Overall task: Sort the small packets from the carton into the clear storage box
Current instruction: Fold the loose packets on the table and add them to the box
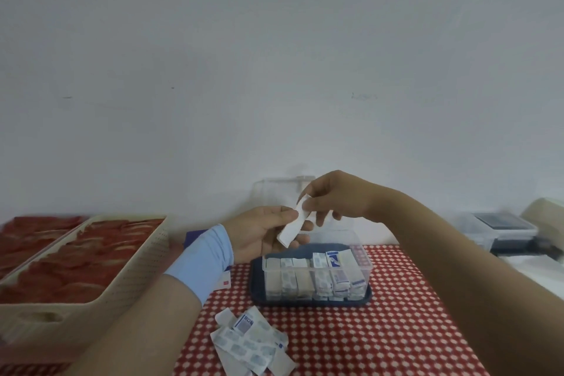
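Mo: Loose packets (253, 342) are lying in a heap at the near edge of the checked cloth (381, 339), closest to us. One white packet (291, 227) is hanging in the air, over the back of the clear storage box (364, 258).

Jin: Who's holding it?

Mo: Both. Left hand (265, 232) is pinching its middle between thumb and fingers. Right hand (332, 201) is pinching the top end with its fingertips. My read: they're orienting it so it's going in upright, like the rows standing in the box.

Jin: Room?

Mo: Front rows are sitting packed edge to edge. The back of the box is looking open, so I'd judge it's heading there. Box is sitting on a dark blue tray (305, 302). Beige basket (146, 262) is crowding the left forearm. Nothing is standing between the right arm and the box. Carton: can't tell which item it is.
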The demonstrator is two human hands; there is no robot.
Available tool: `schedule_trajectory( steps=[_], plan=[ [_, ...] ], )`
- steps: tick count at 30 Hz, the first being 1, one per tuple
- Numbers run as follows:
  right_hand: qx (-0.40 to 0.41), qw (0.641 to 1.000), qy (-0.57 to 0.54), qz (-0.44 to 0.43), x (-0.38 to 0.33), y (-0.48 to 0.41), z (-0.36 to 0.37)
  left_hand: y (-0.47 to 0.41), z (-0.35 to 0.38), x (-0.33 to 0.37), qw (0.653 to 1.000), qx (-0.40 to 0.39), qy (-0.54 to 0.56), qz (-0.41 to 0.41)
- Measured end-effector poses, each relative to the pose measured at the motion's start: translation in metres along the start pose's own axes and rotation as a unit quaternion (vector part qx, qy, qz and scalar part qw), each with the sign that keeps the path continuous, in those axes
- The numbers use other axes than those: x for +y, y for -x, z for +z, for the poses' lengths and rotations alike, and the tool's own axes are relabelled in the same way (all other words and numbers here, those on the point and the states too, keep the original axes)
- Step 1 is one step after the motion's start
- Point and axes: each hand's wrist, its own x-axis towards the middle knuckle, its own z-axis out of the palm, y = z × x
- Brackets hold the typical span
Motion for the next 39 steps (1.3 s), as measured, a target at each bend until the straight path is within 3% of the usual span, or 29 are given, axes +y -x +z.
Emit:
schedule_trajectory(
  steps=[2,3,5,6,7,10,13,24,32,36,39],
  plan=[
    [0.028,0.999,0.027,0.016,0.008,-0.009,0.000,-0.001,-0.005,0.002,0.991,0.032,-0.132,-0.008],
    [0.043,0.997,0.053,0.022,0.013,-0.015,0.000,-0.003,-0.009,0.004,0.964,0.065,-0.257,-0.001],
    [0.038,0.990,0.132,0.037,0.022,-0.028,0.006,-0.008,-0.020,0.007,0.842,0.143,-0.520,0.030],
    [0.017,0.984,0.173,0.046,0.025,-0.033,0.011,-0.010,-0.022,0.008,0.788,0.166,-0.592,0.046],
    [-0.009,0.977,0.207,0.055,0.028,-0.038,0.017,-0.012,-0.023,0.008,0.764,0.171,-0.620,0.060],
    [-0.082,0.955,0.274,0.071,0.030,-0.049,0.035,-0.014,-0.020,0.003,0.767,0.122,-0.626,0.063],
    [-0.118,0.942,0.302,0.087,0.033,-0.056,0.047,-0.015,-0.013,-0.006,0.749,0.067,-0.658,0.032],
    [-0.134,0.919,0.353,0.112,0.049,-0.060,0.074,-0.025,0.008,-0.032,0.702,-0.039,-0.708,-0.070],
    [-0.055,0.920,0.375,0.102,0.052,-0.060,0.077,-0.035,0.006,-0.043,0.689,-0.037,-0.719,-0.086],
    [-0.089,0.919,0.368,0.108,0.051,-0.052,0.082,-0.035,0.003,-0.045,0.696,-0.025,-0.713,-0.079],
    [-0.072,0.946,0.304,0.082,0.044,-0.042,0.071,-0.026,0.002,-0.037,0.703,-0.020,-0.709,-0.051]
  ],
)
